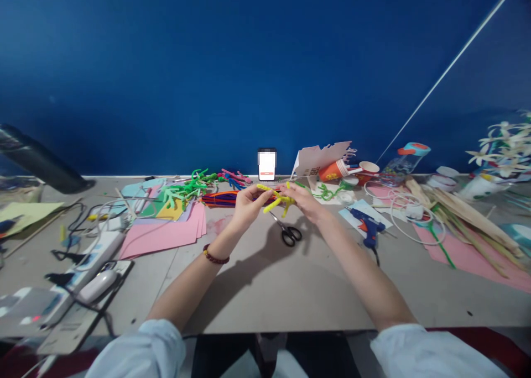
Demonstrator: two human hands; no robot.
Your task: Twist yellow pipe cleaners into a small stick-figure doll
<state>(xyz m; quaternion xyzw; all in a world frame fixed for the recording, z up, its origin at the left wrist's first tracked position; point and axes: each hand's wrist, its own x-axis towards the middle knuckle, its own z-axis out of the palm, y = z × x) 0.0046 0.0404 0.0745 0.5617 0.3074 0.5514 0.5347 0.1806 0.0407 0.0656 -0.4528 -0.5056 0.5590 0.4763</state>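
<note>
Several yellow pipe cleaners, bent into a branching shape, are held up over the middle of the table. My left hand pinches them from the left side, thumb and fingertips pressed together. From the right, my right hand grips the same piece with its fingers curled round it. Black-handled scissors lie on the table just below my hands, their blades pointing away. Behind my left hand is a bundle of orange and purple pipe cleaners.
Green pipe-cleaner pieces and pink paper lie to the left, by a power strip. A phone stands against the blue wall. On the right are a blue glue gun, paper cups and dried husks.
</note>
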